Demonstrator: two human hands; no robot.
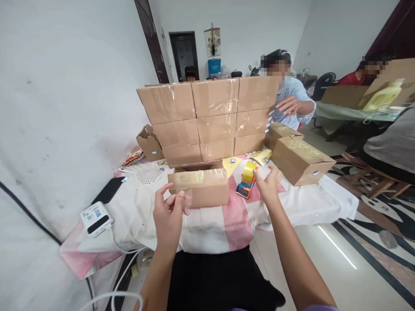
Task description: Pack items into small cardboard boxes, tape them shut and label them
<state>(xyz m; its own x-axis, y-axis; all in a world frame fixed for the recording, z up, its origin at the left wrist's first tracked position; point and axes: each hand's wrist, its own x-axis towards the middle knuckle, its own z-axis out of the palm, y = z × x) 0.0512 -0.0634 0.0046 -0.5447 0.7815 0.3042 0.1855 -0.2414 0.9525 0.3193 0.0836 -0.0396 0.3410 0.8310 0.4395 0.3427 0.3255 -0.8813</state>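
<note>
In front of me a small cardboard box [207, 194] lies on the table, with shiny tape across its upper face. My left hand [170, 211] is at the box's left front corner, thumb and fingers pinched on a small translucent strip of tape [187, 200]. Right of the box rests an orange and blue tape dispenser [247, 190] carrying a yellowish tape roll [249, 172]. My right hand [269, 183] is beside the dispenser, fingers apart; its thumb tip is at the dispenser's edge, and whether it touches I cannot tell.
Stacked taped boxes [215, 119] form a wall behind the small box. Two more boxes [301, 160] stand at the right, an open carton [149, 144] at the left. A white device [96, 219] with a cable and a black phone [108, 190] lie left. A person [290, 95] sits opposite.
</note>
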